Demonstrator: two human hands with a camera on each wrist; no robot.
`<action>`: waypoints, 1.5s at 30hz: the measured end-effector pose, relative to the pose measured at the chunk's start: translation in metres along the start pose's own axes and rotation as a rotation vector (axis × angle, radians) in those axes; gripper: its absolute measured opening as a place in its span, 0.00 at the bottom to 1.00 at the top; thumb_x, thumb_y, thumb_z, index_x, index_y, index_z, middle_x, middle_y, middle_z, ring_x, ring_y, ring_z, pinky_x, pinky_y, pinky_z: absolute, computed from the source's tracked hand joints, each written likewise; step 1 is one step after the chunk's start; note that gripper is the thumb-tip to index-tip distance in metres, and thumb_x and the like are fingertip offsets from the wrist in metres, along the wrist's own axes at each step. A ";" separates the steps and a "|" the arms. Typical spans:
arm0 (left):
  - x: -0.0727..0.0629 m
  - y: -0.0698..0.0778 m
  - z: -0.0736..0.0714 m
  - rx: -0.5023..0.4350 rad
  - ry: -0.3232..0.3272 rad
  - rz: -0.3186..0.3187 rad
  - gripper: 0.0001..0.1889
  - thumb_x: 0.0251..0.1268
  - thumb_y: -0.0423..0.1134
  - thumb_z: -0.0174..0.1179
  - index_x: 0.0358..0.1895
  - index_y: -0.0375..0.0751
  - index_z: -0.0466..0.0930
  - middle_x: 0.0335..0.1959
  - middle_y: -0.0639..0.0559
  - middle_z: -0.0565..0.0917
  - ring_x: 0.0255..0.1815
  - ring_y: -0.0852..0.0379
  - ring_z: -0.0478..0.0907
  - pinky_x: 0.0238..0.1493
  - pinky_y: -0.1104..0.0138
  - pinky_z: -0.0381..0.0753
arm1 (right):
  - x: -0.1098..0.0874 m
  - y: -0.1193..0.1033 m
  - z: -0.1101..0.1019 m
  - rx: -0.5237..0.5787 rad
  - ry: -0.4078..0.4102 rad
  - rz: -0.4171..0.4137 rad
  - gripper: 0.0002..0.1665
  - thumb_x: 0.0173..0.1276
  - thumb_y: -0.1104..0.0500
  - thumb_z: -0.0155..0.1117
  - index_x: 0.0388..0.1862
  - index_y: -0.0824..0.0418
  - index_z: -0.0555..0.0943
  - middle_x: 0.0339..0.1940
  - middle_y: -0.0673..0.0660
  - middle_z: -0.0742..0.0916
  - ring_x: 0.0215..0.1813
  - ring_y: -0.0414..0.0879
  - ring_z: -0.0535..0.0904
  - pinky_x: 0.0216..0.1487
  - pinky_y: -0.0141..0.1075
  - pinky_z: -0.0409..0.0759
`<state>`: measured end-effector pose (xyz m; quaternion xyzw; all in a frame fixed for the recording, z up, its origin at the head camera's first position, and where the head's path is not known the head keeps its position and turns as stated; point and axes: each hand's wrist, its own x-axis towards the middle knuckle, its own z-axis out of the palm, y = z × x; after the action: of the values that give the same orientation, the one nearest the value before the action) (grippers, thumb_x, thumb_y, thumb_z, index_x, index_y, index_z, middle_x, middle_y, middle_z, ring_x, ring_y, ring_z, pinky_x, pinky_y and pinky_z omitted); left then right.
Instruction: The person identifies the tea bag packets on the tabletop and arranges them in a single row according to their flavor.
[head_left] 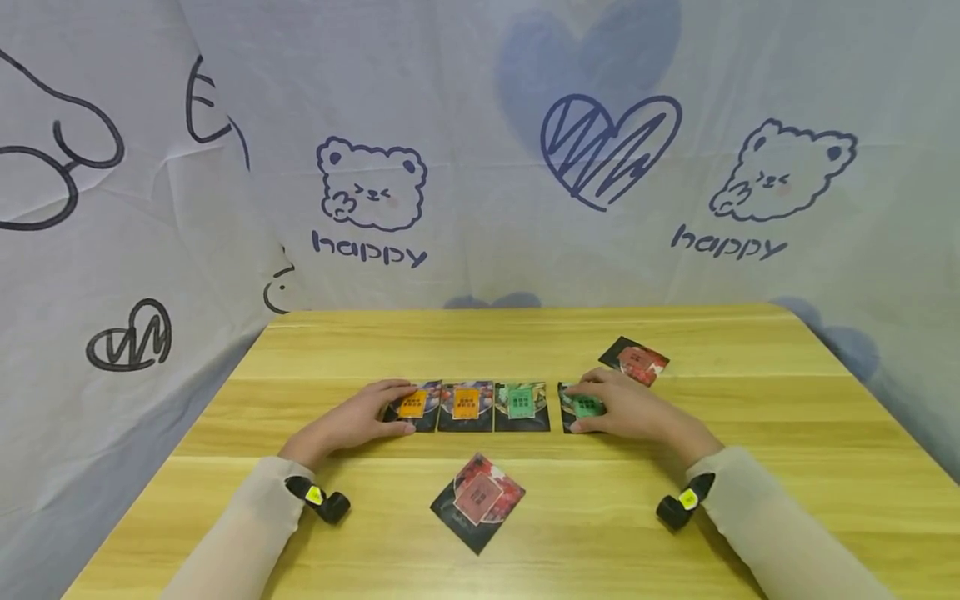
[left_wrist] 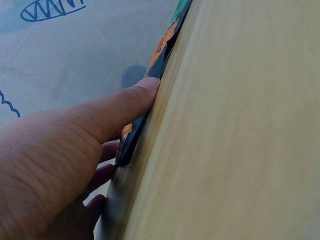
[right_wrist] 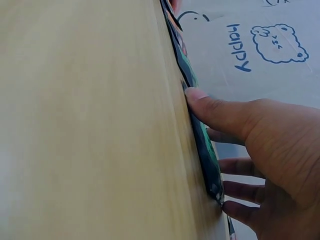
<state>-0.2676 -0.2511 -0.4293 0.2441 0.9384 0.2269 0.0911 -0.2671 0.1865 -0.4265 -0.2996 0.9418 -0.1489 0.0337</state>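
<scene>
Four flat packets lie in a row across the table. My left hand (head_left: 365,414) holds the leftmost orange-labelled packet (head_left: 424,405), thumb at its near edge and fingers at its far edge. Beside it lie a second orange-labelled packet (head_left: 466,406) and a green-labelled packet (head_left: 521,406), edges nearly touching. Across a small gap, my right hand (head_left: 632,406) grips another green-labelled packet (head_left: 584,406) between thumb and fingers. In the right wrist view, its thumb rests on this packet's (right_wrist: 205,155) near edge. The left wrist view shows the left thumb on its packet's (left_wrist: 134,142) edge.
One red packet (head_left: 478,502) lies turned cornerwise nearer the body, between the forearms. Another red packet (head_left: 637,360) lies tilted beyond the right hand. The wooden table (head_left: 375,517) ends at a white printed cloth (head_left: 480,208) behind.
</scene>
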 end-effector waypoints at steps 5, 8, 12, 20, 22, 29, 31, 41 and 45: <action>-0.001 0.001 0.001 -0.002 0.006 0.006 0.41 0.63 0.62 0.61 0.75 0.45 0.63 0.74 0.40 0.60 0.74 0.38 0.56 0.69 0.43 0.59 | 0.004 -0.004 0.002 -0.013 0.001 -0.002 0.40 0.64 0.35 0.64 0.69 0.53 0.74 0.64 0.62 0.75 0.64 0.61 0.70 0.61 0.56 0.71; -0.001 -0.001 0.001 0.004 0.006 0.005 0.41 0.63 0.62 0.61 0.75 0.45 0.63 0.74 0.40 0.60 0.73 0.38 0.56 0.69 0.43 0.59 | 0.005 -0.007 0.003 -0.009 0.004 -0.006 0.39 0.64 0.35 0.64 0.69 0.54 0.74 0.63 0.62 0.75 0.64 0.61 0.70 0.62 0.56 0.71; -0.001 -0.002 0.002 0.002 0.007 0.007 0.41 0.63 0.62 0.61 0.75 0.46 0.63 0.74 0.41 0.60 0.74 0.38 0.55 0.69 0.43 0.59 | 0.007 -0.008 0.004 -0.010 0.007 -0.005 0.39 0.65 0.35 0.63 0.69 0.54 0.74 0.64 0.61 0.75 0.65 0.60 0.70 0.62 0.56 0.71; -0.001 -0.001 0.001 0.006 0.007 0.015 0.41 0.63 0.62 0.61 0.75 0.46 0.62 0.74 0.40 0.60 0.74 0.37 0.55 0.69 0.43 0.58 | 0.008 -0.012 0.005 0.002 0.012 -0.005 0.40 0.65 0.34 0.63 0.70 0.53 0.74 0.64 0.60 0.75 0.64 0.59 0.70 0.59 0.54 0.73; -0.002 0.000 0.001 0.007 0.008 0.013 0.41 0.63 0.62 0.61 0.75 0.46 0.62 0.74 0.41 0.60 0.74 0.38 0.55 0.69 0.43 0.59 | 0.008 -0.013 0.004 0.003 0.013 -0.008 0.40 0.65 0.35 0.63 0.70 0.54 0.74 0.64 0.61 0.75 0.64 0.59 0.70 0.60 0.55 0.72; -0.002 -0.001 0.001 0.009 0.005 0.007 0.41 0.63 0.62 0.60 0.75 0.46 0.62 0.75 0.41 0.60 0.74 0.38 0.55 0.69 0.43 0.58 | 0.007 -0.015 0.003 0.009 0.006 -0.023 0.38 0.66 0.36 0.63 0.70 0.55 0.74 0.66 0.62 0.74 0.66 0.60 0.69 0.63 0.57 0.70; -0.003 -0.001 0.001 0.004 0.004 0.007 0.41 0.63 0.62 0.61 0.75 0.45 0.63 0.75 0.41 0.60 0.74 0.38 0.55 0.69 0.42 0.58 | 0.007 -0.015 0.003 0.011 0.009 -0.023 0.38 0.66 0.37 0.63 0.69 0.55 0.74 0.66 0.62 0.74 0.66 0.60 0.70 0.62 0.56 0.70; -0.004 -0.001 0.002 -0.001 0.001 0.004 0.41 0.63 0.61 0.61 0.75 0.45 0.63 0.75 0.40 0.60 0.74 0.37 0.55 0.69 0.42 0.58 | 0.008 -0.015 0.006 -0.005 0.026 -0.032 0.37 0.67 0.37 0.63 0.69 0.56 0.74 0.66 0.62 0.74 0.66 0.60 0.70 0.63 0.56 0.70; -0.004 -0.001 0.002 -0.002 0.000 0.002 0.41 0.63 0.61 0.61 0.75 0.46 0.62 0.75 0.41 0.59 0.74 0.38 0.55 0.69 0.43 0.58 | 0.008 -0.015 0.004 0.012 0.053 -0.027 0.37 0.67 0.35 0.60 0.68 0.55 0.75 0.68 0.63 0.73 0.68 0.62 0.67 0.64 0.57 0.68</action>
<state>-0.2644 -0.2532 -0.4312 0.2451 0.9379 0.2281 0.0910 -0.2648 0.1695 -0.4256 -0.3080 0.9373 -0.1629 0.0086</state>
